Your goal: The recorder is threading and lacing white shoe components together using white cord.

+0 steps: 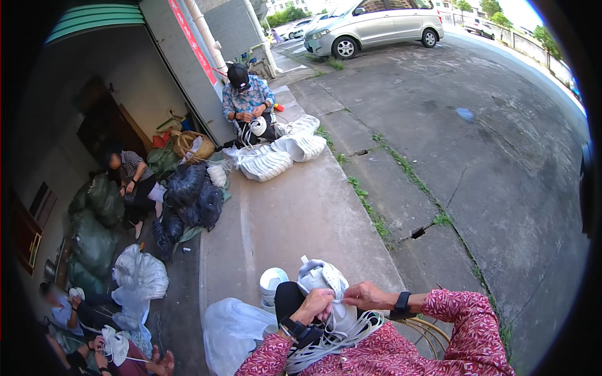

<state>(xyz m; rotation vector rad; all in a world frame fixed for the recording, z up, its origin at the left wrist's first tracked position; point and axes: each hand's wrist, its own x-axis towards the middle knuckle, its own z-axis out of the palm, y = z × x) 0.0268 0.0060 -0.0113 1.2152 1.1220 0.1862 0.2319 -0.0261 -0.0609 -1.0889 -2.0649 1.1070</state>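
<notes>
Note on the black-clad lap (289, 299) a white, shoe-shaped fabric upper (343, 318), gripped by curled left hand (318, 304) and right hand (361, 296) pinching thin white lace (338, 301): probably light, pliable, best held beside lacing.

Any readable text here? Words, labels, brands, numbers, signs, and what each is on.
None I can quote reliably.
Red banner on the wall: pale characters, too small and slanted.
Black cap on a co-worker: small pale mark, too small.
Silver van: nothing legible.
White shoe being laced: nothing legible.
</notes>
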